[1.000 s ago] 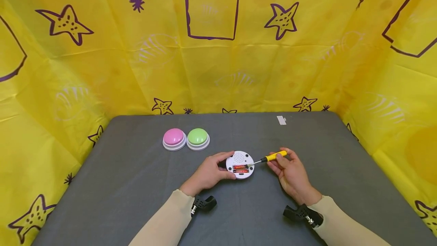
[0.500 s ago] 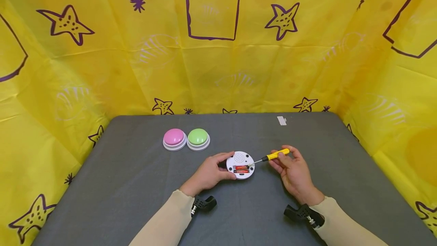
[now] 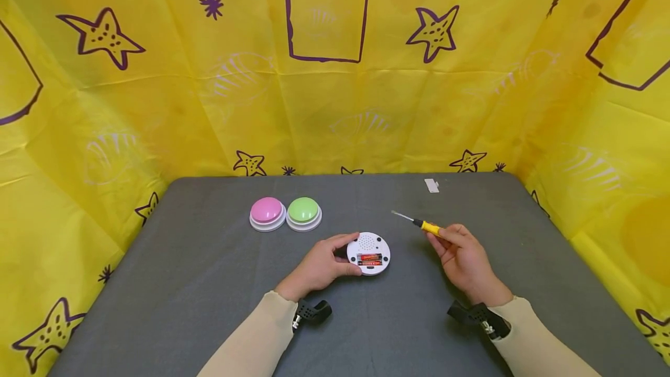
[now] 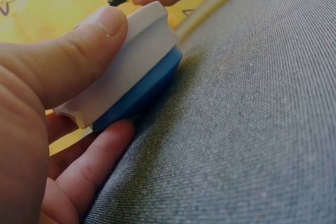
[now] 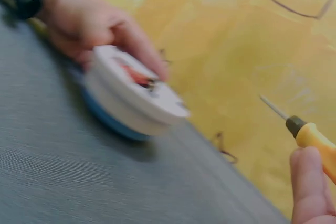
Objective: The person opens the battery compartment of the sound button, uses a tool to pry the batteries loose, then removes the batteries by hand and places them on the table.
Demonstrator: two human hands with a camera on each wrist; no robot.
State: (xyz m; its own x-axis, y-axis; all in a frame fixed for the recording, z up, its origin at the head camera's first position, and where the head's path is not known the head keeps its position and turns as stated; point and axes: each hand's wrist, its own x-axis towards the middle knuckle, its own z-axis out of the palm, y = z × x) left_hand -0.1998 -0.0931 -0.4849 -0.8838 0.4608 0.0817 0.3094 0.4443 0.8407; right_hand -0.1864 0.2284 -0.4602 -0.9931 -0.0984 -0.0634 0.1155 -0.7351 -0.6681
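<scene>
White plastic faces up at you on the blue-domed push-button (image 3: 369, 240), turned underside up; two red batteries (image 3: 369, 257) sit side by side in its bay, so that fitting looks done; the bay has no lid on it, and the small white panel (image 3: 431, 185) far back on the grey cloth (image 3: 225, 260) is probably its cover, so closing up seems left; the pink-topped button (image 3: 266, 209) and green-topped button (image 3: 303, 209) stand dome up, their undersides hidden.

Your left hand (image 3: 318, 265) grips the push-button by its rim, thumb on the near side; your right hand (image 3: 467, 262) pinches the yellow-handled screwdriver (image 3: 420, 223), its tip clear of the batteries; the push-button lies between your hands, touching only the left.
</scene>
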